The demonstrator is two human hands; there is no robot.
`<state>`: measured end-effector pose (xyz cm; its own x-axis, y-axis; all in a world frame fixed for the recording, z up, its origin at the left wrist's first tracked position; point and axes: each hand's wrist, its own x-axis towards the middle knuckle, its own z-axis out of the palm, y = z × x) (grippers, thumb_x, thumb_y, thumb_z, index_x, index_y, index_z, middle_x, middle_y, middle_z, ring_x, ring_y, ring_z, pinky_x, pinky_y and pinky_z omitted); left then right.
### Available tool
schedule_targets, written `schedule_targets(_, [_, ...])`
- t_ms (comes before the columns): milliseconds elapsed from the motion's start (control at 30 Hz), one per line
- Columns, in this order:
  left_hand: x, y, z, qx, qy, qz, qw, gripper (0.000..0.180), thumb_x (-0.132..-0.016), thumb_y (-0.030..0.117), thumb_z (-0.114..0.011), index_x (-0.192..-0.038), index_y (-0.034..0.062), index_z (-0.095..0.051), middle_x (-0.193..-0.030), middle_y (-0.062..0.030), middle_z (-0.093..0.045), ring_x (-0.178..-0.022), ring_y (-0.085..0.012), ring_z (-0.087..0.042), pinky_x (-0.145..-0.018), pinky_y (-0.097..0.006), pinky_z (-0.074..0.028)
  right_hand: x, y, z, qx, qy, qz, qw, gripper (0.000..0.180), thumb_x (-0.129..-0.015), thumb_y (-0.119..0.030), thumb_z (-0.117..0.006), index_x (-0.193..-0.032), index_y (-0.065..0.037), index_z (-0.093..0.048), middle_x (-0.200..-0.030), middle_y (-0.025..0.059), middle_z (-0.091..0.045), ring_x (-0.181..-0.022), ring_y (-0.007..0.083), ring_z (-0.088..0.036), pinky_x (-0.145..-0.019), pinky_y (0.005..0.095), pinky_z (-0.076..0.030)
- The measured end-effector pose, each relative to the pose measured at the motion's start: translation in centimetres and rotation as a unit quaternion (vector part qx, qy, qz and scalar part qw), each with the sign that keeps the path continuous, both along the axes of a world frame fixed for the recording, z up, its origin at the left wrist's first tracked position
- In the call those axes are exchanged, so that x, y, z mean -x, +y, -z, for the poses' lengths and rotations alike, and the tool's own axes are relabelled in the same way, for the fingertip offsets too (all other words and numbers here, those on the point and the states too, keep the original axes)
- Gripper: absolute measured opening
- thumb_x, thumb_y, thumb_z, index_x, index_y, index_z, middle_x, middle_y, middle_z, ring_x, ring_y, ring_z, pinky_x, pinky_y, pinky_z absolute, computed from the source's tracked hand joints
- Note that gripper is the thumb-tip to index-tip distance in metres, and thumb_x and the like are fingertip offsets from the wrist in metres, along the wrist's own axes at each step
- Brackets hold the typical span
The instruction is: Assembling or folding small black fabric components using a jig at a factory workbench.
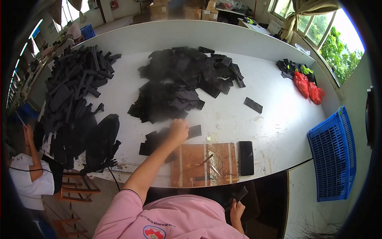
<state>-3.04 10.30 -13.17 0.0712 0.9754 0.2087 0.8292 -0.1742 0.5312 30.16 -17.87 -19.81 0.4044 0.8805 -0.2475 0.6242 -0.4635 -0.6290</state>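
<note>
My left hand point(180, 131) reaches over the white table with its fingers curled closed. It is above a small spread of flat black fabric pieces point(150, 143), and one black strip point(194, 131) shows just right of it. Whatever the fingers hold, if anything, is hidden. Low beside my body, past the table's front edge, my right hand point(237, 210) grips a small black fabric piece point(240, 194). Between the hands, at the table edge, lies a brown board point(189, 159) with tape strips and a thin blade-like tool point(206, 159) on it.
A large heap of black pieces point(183, 75) covers the table's middle, with rolled black strips point(65, 85) at left. A black phone point(246, 158) lies beside the board. Red bags point(301, 84) sit far right, above a blue crate point(332, 155). Another person point(32, 175) sits at left.
</note>
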Motion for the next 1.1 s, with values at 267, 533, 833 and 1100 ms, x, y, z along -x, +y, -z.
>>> schedule_targets(267, [3.0,-7.3,-6.7,0.056,-0.496,-0.079,0.863,0.022,-0.070,-0.001,-0.061,-0.091,-0.0012,-0.055,-0.077,-0.0071,-0.060,-0.072,-0.0121,-0.056,-0.064,-0.022,-0.045,3.5,5.3,-3.5,0.042,-0.040,-0.152,0.987,0.030,-0.081,-0.026,-0.055,-0.077,0.003,-0.058,-0.066,0.0155,-0.059,-0.062,0.0256,-0.058,-0.056,0.0341,-0.045])
schedule_targets(533, [0.4,-15.5,-8.9,0.175,-0.436,0.037,0.882,0.028,-0.072,-0.003,-0.062,-0.097,-0.0001,-0.051,-0.071,0.0005,-0.059,-0.064,-0.0018,-0.050,-0.059,-0.016,-0.040,14.1,9.5,-13.3,-0.031,0.522,-0.262,0.811,0.024,-0.080,-0.018,-0.061,-0.092,0.002,-0.057,-0.076,0.0068,-0.060,-0.066,0.0126,-0.055,-0.060,0.0261,-0.045])
schedule_targets(833, [-2.0,-17.6,-7.6,0.221,-0.486,0.056,0.844,0.024,-0.074,0.000,-0.062,-0.096,0.0006,-0.053,-0.075,-0.0003,-0.059,-0.068,-0.0031,-0.052,-0.063,-0.017,-0.042,15.7,9.3,-14.7,-0.061,0.522,-0.123,0.842,0.014,-0.077,-0.015,-0.064,-0.079,-0.002,-0.062,-0.070,0.0016,-0.060,-0.057,0.0075,-0.053,-0.053,0.0207,-0.044])
schedule_targets(1100, [-3.5,-17.2,-8.3,0.182,-0.548,0.004,0.817,0.019,-0.075,-0.001,-0.061,-0.091,0.0004,-0.053,-0.082,-0.0024,-0.057,-0.074,-0.0057,-0.053,-0.068,-0.018,-0.044,15.9,9.9,-15.8,-0.096,0.508,-0.061,0.854,0.013,-0.077,-0.014,-0.064,-0.077,-0.001,-0.061,-0.067,-0.0003,-0.057,-0.057,0.0066,-0.050,-0.050,0.0204,-0.041])
